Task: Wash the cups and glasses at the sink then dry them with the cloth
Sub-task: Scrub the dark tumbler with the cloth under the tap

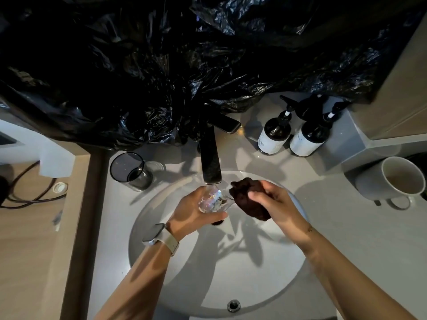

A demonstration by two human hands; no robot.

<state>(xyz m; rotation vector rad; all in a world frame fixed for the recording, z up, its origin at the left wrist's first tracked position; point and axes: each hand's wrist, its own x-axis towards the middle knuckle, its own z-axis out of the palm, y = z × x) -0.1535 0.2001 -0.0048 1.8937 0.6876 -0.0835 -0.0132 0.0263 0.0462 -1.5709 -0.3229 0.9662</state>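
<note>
My left hand (193, 212) grips a clear glass (213, 200) directly under the dark faucet spout (210, 167), over the round sink (161, 262). Water seems to run into the glass. My right hand (273, 202) holds a bunched dark brown cloth (246, 199) just right of the glass, touching or nearly touching its rim. A dark-tinted glass (131, 170) stands upright on the counter left of the faucet. A grey mug (392, 179) lies on its side at the right, its opening facing me.
Two dark pump bottles (275, 132) (308, 136) with white labels stand behind the sink at the right. Black plastic sheeting (184, 65) hangs over the wall above the faucet. A wooden surface with cables (30, 192) lies to the left. An overflow hole (233, 305) sits at the basin's near edge.
</note>
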